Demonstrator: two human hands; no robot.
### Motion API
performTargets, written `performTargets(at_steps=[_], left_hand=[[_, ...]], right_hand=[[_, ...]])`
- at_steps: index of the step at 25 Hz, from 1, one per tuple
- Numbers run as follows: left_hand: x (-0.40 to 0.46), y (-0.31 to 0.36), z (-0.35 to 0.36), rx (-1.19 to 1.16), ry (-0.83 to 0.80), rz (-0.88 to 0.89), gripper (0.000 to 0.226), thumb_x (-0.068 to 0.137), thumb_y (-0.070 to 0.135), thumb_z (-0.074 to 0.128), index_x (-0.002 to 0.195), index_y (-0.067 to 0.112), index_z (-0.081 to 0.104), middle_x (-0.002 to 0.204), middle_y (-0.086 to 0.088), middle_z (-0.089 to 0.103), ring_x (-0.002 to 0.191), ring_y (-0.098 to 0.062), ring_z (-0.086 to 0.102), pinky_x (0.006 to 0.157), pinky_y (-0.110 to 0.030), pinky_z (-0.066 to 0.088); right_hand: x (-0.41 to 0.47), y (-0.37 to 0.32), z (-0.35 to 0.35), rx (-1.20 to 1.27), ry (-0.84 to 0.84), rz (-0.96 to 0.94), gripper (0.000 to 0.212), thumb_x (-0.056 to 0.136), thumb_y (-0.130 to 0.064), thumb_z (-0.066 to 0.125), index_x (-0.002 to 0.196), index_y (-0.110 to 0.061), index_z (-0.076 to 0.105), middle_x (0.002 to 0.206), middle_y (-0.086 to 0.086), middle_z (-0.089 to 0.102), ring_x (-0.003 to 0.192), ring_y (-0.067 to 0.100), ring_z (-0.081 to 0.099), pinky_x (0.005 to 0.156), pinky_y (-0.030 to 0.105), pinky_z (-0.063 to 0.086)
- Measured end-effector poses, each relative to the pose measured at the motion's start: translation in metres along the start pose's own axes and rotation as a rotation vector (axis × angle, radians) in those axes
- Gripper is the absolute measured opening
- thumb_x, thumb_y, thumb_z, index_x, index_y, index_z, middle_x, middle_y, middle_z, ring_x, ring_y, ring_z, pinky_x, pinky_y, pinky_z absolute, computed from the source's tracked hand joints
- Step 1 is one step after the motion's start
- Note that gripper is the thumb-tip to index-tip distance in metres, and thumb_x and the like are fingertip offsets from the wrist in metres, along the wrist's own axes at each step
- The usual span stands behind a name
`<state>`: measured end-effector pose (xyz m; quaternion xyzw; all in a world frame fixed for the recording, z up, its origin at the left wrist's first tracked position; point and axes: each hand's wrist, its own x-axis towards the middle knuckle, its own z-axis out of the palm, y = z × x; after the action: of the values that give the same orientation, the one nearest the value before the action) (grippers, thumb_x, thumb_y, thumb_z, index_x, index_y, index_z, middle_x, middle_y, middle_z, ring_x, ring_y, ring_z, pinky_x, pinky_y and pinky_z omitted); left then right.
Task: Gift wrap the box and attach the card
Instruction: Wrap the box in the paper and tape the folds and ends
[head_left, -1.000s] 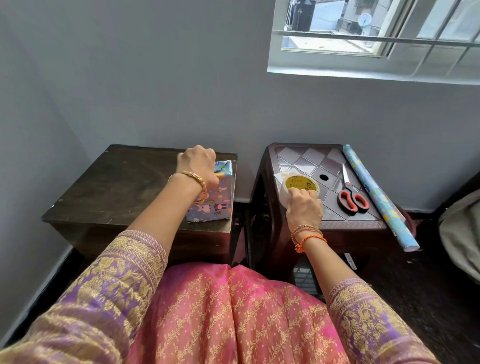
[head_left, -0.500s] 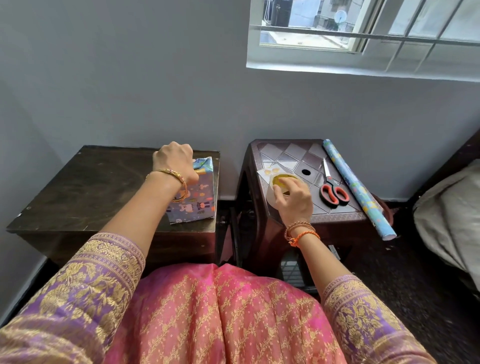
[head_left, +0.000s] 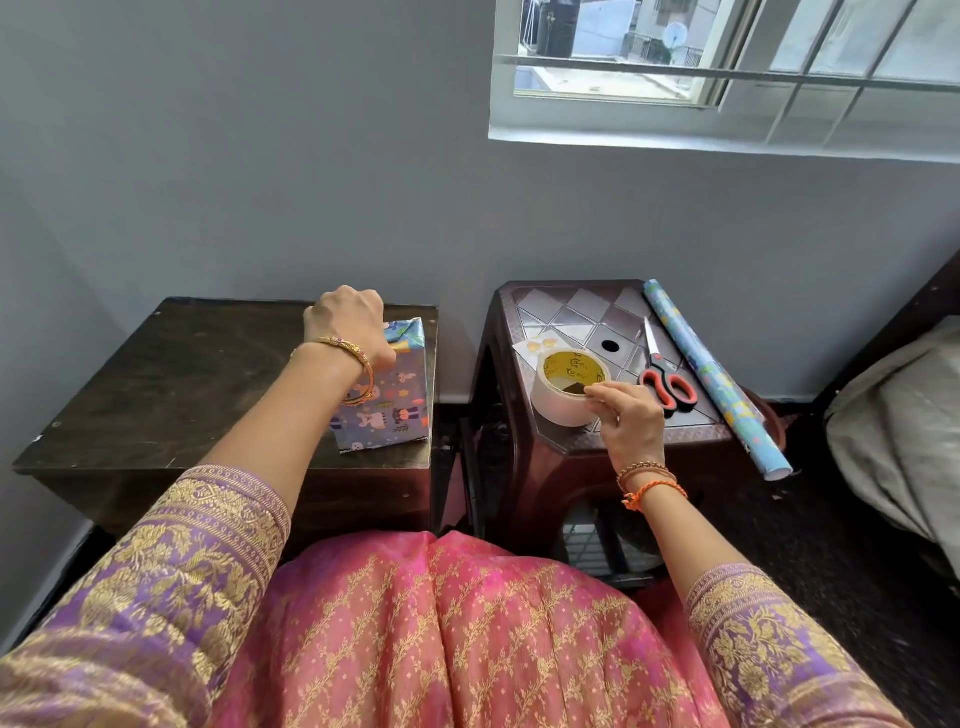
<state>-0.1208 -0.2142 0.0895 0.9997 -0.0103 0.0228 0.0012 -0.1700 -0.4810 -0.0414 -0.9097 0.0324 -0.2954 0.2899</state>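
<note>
Box: a tall rectangular box wrapped in blue cartoon-print paper (head_left: 387, 395) stands upright at the right edge of a dark wooden side table (head_left: 171, 379), its top flaps folded in but, by the look of it, not yet taped.

Left hand: the left hand (head_left: 349, 325) sits curled over the top of the box, apparently pinning the folded paper so the fold cannot spring open; the fingers themselves are hidden behind the knuckles, so whether they pinch the paper cannot be told.

Tape: a wide roll of clear tape with a yellow core (head_left: 570, 385) stands on a maroon plastic stool with a diamond-patterned top (head_left: 566, 306), just beside the table and within easy reach.

Right hand: the right hand (head_left: 631, 423) pinches the near rim of the roll between thumb and forefinger, probably hunting for the loose end.

Arms: both stretch forward, the left raised to the box, the right lower, wrist bent down.

Card: a white card with yellow shapes (head_left: 535, 347) lies partly under the roll, unattached.

Supplies: orange-handled scissors (head_left: 662, 376) and a blue roll of wrapping paper (head_left: 711, 376) lie beside it.
</note>
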Motion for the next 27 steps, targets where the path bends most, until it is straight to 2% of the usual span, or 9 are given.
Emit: performTargets(at_steps=[3,5,8,12,14,17,22,25,27], left_hand=[[0.001,-0.001,-0.001,-0.007,-0.007,-0.001,0.036,0.078,0.022,0.067,0.107,0.003,0.058,0.109,-0.019,0.06,0.101,-0.032,0.058,0.079,-0.037,0.049],[0.002,-0.001,-0.002,-0.01,-0.012,-0.004,0.036,0.078,0.021,0.067,0.107,0.002,0.058,0.109,-0.019,0.06,0.102,-0.032,0.058,0.079,-0.037,0.049],[0.002,0.0,-0.003,-0.013,-0.017,-0.01,0.036,0.078,0.02,0.067,0.108,0.002,0.058,0.11,-0.019,0.059,0.104,-0.033,0.058,0.08,-0.037,0.049],[0.004,-0.001,-0.002,-0.013,-0.016,-0.009,0.038,0.078,0.021,0.067,0.109,0.002,0.057,0.111,-0.019,0.059,0.104,-0.033,0.058,0.08,-0.037,0.049],[0.005,-0.001,-0.002,-0.015,-0.014,-0.009,0.038,0.078,0.022,0.067,0.109,0.002,0.057,0.111,-0.019,0.059,0.104,-0.032,0.058,0.079,-0.037,0.049],[0.005,-0.002,0.0,-0.015,-0.004,-0.007,0.036,0.079,0.022,0.067,0.108,0.003,0.058,0.109,-0.018,0.06,0.102,-0.032,0.058,0.078,-0.036,0.049],[0.005,-0.004,0.001,-0.021,0.002,-0.008,0.037,0.08,0.025,0.066,0.109,0.003,0.058,0.111,-0.018,0.06,0.102,-0.031,0.059,0.078,-0.036,0.048],[0.006,-0.004,0.002,-0.033,-0.003,-0.007,0.036,0.079,0.023,0.067,0.108,0.004,0.06,0.11,-0.018,0.061,0.102,-0.031,0.059,0.078,-0.036,0.049],[0.006,-0.004,0.001,-0.042,-0.002,-0.01,0.035,0.078,0.023,0.067,0.108,0.004,0.06,0.11,-0.018,0.061,0.102,-0.031,0.059,0.078,-0.036,0.049]], right_hand=[[0.005,0.006,-0.001,-0.048,-0.013,-0.073,0.013,0.067,0.003,0.074,0.079,-0.002,0.073,0.079,0.015,0.071,0.073,0.036,0.06,0.071,0.032,0.046],[0.005,0.004,-0.001,-0.068,-0.042,-0.079,0.014,0.067,0.006,0.072,0.079,-0.002,0.073,0.082,0.014,0.07,0.079,0.037,0.058,0.072,0.031,0.044],[0.01,0.001,-0.002,-0.055,-0.072,0.034,0.014,0.072,0.008,0.059,0.076,0.001,0.07,0.087,0.016,0.068,0.092,0.035,0.055,0.08,0.025,0.036],[0.024,-0.014,0.0,-0.038,-0.016,0.23,0.037,0.074,-0.015,0.037,0.082,0.002,0.069,0.094,0.021,0.065,0.099,0.036,0.049,0.08,0.028,0.031],[0.024,-0.031,0.007,-0.069,-0.007,0.204,0.029,0.083,-0.021,0.049,0.088,0.001,0.068,0.097,0.021,0.064,0.1,0.035,0.049,0.081,0.029,0.03],[0.021,-0.05,0.024,-0.093,-0.071,0.12,0.026,0.081,-0.025,0.067,0.089,0.0,0.067,0.097,0.017,0.063,0.098,0.032,0.052,0.083,0.031,0.037],[0.018,-0.057,0.042,-0.002,-0.036,0.234,0.014,0.085,-0.014,0.061,0.092,-0.002,0.065,0.099,0.015,0.063,0.097,0.029,0.056,0.084,0.031,0.042],[0.017,-0.051,0.041,0.052,-0.015,0.147,0.011,0.085,-0.008,0.059,0.086,0.001,0.067,0.093,0.018,0.065,0.09,0.031,0.059,0.081,0.031,0.041],[0.02,-0.043,0.036,0.061,-0.063,0.073,0.011,0.085,-0.005,0.059,0.085,0.003,0.067,0.092,0.019,0.065,0.088,0.032,0.059,0.079,0.024,0.038]])
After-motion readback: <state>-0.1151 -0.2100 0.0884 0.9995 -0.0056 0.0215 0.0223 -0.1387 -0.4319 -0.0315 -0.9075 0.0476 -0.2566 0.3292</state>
